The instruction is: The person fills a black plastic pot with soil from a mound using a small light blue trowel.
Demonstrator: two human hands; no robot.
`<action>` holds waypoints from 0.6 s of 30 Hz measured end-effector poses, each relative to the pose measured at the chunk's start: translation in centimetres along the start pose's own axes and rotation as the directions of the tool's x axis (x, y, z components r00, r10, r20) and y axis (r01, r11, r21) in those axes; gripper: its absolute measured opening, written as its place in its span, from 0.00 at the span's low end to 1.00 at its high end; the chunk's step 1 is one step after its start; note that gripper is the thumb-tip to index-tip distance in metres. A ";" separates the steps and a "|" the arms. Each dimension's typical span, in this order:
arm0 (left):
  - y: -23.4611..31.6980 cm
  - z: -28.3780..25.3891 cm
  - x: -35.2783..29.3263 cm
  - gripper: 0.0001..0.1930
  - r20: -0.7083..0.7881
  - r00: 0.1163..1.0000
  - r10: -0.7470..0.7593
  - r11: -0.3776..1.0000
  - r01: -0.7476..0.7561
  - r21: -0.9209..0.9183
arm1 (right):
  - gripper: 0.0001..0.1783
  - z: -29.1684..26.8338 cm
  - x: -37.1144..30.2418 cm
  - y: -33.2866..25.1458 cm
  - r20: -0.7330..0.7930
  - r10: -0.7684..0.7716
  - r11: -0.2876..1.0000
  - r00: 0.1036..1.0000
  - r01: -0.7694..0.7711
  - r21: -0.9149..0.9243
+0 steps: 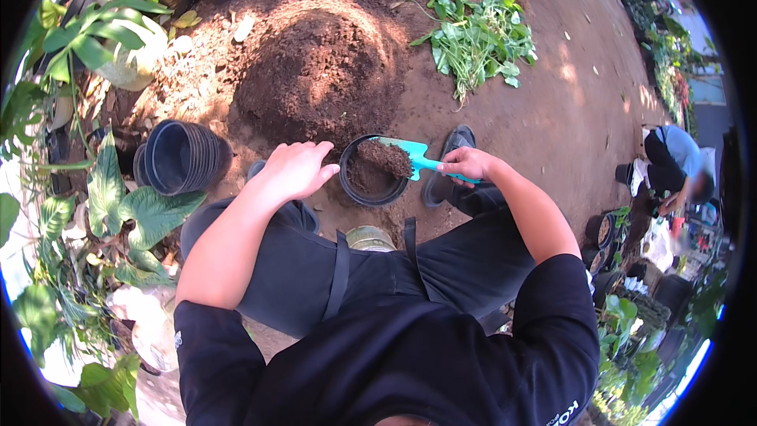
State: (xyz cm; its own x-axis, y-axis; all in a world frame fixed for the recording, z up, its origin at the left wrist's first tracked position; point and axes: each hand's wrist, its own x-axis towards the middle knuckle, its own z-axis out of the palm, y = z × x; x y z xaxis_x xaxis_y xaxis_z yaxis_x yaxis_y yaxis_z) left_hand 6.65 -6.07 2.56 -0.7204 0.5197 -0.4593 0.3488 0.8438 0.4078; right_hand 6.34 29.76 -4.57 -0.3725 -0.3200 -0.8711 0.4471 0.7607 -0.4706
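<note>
Right hand (465,164): closed around the handle of a turquoise trowel (418,150), at the pot's 3 o'clock.
Left hand (293,173): open and empty, fingers extended, at the pot's 9 o'clock; cannot tell if it touches the rim.
Trowel blade: loaded with dark soil, pointing toward 9 o'clock over the black pot (374,203).
Black pot: upright between the feet, soil inside.
Soil mound (323,63): 11 o'clock from the pot.
Leafy cuttings (485,43): heaped at 1 o'clock.
Nested pots (177,158): 9 o'clock.
</note>
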 end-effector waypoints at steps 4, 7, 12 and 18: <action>-0.2 0.4 0.3 0.23 0.062 0.996 -0.057 0.998 0.057 -0.001 | 0.21 -0.8 1.6 -1.9 -0.052 0.007 0.949 0.999 -0.023 -0.314; -0.5 1.0 0.5 0.23 0.106 0.990 -0.094 0.996 0.093 0.013 | 0.16 -0.8 3.2 -3.5 -0.072 -0.271 0.715 0.960 0.150 -0.683; -0.6 1.5 0.5 0.24 0.169 0.975 -0.141 0.990 0.139 0.024 | 0.10 4.4 4.9 -7.1 0.025 -0.336 0.100 0.941 0.062 -0.993; -0.5 1.3 0.8 0.24 0.142 0.981 -0.133 0.991 0.136 -0.011 | 0.11 4.0 1.6 -5.9 -0.279 -0.370 0.340 0.886 -0.151 -0.928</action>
State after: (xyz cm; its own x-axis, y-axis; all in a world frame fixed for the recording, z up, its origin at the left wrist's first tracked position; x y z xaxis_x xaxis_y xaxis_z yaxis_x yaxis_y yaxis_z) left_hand 6.66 -5.91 0.96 -0.6679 0.4168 -0.6166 0.2416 0.9050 0.3501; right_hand 6.35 22.48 -3.76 -0.7224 -0.4070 -0.5590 -0.5467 0.8311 0.1014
